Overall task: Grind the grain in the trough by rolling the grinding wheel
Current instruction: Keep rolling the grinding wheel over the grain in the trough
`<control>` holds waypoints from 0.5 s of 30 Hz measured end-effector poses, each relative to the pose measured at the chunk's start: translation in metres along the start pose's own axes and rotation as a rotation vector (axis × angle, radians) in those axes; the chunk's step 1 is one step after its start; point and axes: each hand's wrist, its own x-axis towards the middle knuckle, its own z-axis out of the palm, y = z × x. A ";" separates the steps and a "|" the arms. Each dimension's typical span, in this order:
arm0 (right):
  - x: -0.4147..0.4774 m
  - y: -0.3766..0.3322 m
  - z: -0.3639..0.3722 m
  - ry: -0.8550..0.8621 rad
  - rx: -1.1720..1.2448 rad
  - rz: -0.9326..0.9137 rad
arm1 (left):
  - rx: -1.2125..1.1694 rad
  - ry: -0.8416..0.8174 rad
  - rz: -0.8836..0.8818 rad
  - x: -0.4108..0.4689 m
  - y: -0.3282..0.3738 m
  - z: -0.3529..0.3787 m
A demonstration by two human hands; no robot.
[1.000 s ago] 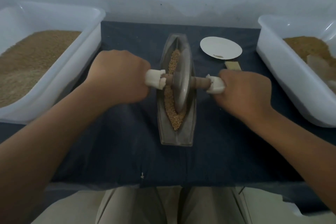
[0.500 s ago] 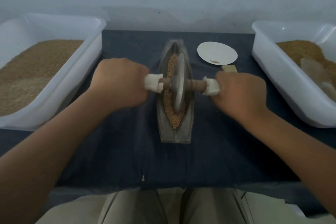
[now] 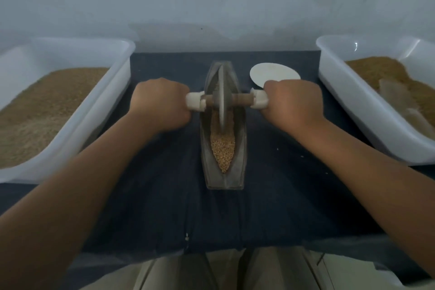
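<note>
A boat-shaped metal trough (image 3: 240,160) lies lengthwise on the dark cloth, with tan grain (image 3: 222,148) filling its near half. The grey grinding wheel (image 3: 221,99) stands upright in the trough's far half on a wooden axle with white-wrapped ends. My left hand (image 3: 160,107) grips the left handle (image 3: 195,101). My right hand (image 3: 293,103) grips the right handle (image 3: 259,99). The grain under the wheel is hidden.
A white tub (image 3: 110,92) of tan grain stands at the left, and a second white tub (image 3: 348,99) with brown ground grain stands at the right. A white paper plate (image 3: 274,73) lies behind my right hand. The grey wall is close behind the table.
Both hands have pushed the wheel away from me, from the trough's middle toward its far end, uncovering the grain in the near half.
</note>
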 end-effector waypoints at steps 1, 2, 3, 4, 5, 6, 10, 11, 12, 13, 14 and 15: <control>-0.015 0.001 -0.004 0.004 -0.017 -0.014 | 0.017 0.028 0.033 -0.016 -0.001 0.001; -0.029 0.001 -0.008 0.019 -0.025 -0.014 | 0.032 0.061 0.068 -0.031 -0.001 0.001; -0.040 0.001 -0.012 0.041 -0.018 -0.009 | 0.036 0.087 0.095 -0.042 -0.002 0.000; -0.046 0.001 -0.013 0.058 -0.007 -0.001 | 0.033 0.098 0.112 -0.047 -0.003 -0.001; -0.047 0.001 -0.011 0.062 0.002 0.011 | 0.034 0.087 0.115 -0.044 -0.003 -0.003; -0.042 0.001 -0.008 0.054 0.006 0.027 | 0.029 0.051 0.102 -0.036 -0.002 -0.005; 0.004 0.003 0.014 0.004 0.049 0.081 | 0.029 -0.042 -0.002 0.021 0.004 -0.010; 0.015 0.003 0.017 -0.003 0.063 0.090 | 0.037 -0.030 -0.018 0.032 0.004 -0.011; 0.024 0.002 0.018 -0.007 0.075 0.099 | 0.041 -0.013 -0.022 0.039 0.004 -0.011; 0.029 0.000 0.017 -0.008 0.086 0.104 | 0.045 -0.011 -0.020 0.042 0.005 -0.013; 0.029 -0.001 0.016 -0.013 0.096 0.105 | 0.047 -0.017 -0.013 0.041 0.005 -0.015; 0.025 -0.002 0.014 -0.029 0.100 0.104 | 0.042 -0.025 -0.007 0.038 0.006 -0.017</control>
